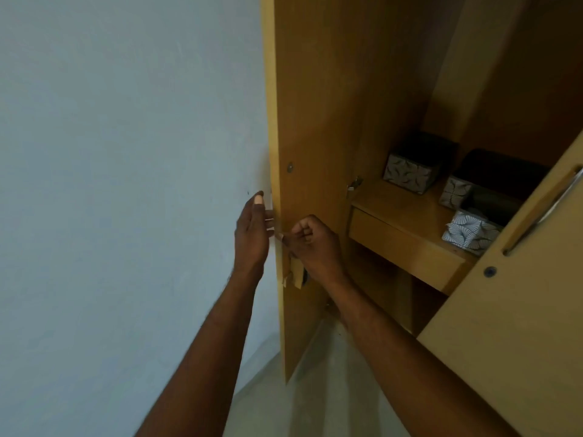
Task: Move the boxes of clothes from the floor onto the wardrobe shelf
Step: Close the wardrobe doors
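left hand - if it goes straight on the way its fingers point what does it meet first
Probably nothing soon: the left hand points up along the outer edge of the wardrobe door, beside the wall. That line looks free, though depth is unclear.

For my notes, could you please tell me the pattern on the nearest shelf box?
The nearest box is pale with dark fan-like leaf lines; head view.

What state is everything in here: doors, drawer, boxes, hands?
Left door: swung open.
Right door: partly open.
Drawer: closed.
Three patterned boxes: upright on the shelf.
Left hand: flat against the left door's outer face.
Right hand: curled, apparently pinching a tape strip at the door's edge.
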A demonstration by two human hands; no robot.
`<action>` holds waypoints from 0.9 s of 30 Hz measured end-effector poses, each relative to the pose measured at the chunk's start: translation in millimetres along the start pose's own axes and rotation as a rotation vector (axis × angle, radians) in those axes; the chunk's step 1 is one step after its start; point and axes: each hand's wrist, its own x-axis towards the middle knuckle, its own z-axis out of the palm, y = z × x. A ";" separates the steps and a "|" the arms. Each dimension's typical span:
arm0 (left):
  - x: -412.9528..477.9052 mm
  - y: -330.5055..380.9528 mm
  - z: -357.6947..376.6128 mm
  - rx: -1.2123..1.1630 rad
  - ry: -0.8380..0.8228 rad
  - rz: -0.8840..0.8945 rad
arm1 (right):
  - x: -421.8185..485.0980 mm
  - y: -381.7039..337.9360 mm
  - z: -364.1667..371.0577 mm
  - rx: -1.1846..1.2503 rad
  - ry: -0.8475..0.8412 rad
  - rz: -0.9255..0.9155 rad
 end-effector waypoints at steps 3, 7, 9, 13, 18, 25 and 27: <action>-11.1 -2.7 13.7 0.025 -0.102 0.020 | -5.2 3.7 -15.8 0.013 0.048 -0.012; -29.6 -0.5 41.5 0.025 -0.171 0.082 | -18.1 11.9 -48.4 -0.008 0.111 -0.016; -36.7 -1.7 56.6 0.030 -0.190 0.116 | -25.0 20.5 -66.6 -0.074 0.151 -0.024; -43.6 -6.8 88.2 0.082 -0.203 0.174 | -33.3 37.1 -111.2 -0.140 0.198 -0.002; -51.9 -0.8 131.7 0.108 -0.339 0.233 | -46.4 52.6 -166.4 -0.168 0.300 0.050; -65.2 -5.4 216.6 0.038 -0.625 0.262 | -52.8 77.1 -242.2 -0.272 0.525 0.125; -65.2 -8.8 242.3 0.053 -0.661 0.263 | -49.5 83.4 -264.5 -0.292 0.558 0.155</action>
